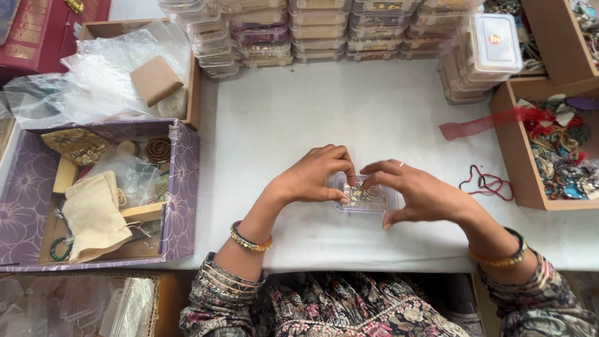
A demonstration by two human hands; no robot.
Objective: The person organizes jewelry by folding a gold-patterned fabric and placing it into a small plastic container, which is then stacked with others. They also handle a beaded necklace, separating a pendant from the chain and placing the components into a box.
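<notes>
Your left hand (315,175) and right hand (415,190) both have fingers clamped on the small clear plastic box (365,200) of gold pieces, flat on the bench (349,112) near its front edge, midway between the purple box (181,187) and the brown tray (518,156).

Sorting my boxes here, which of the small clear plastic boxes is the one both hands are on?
The small clear box lying alone mid-table, between the left hand and right hand; the others sit stacked along the far edge.
</notes>
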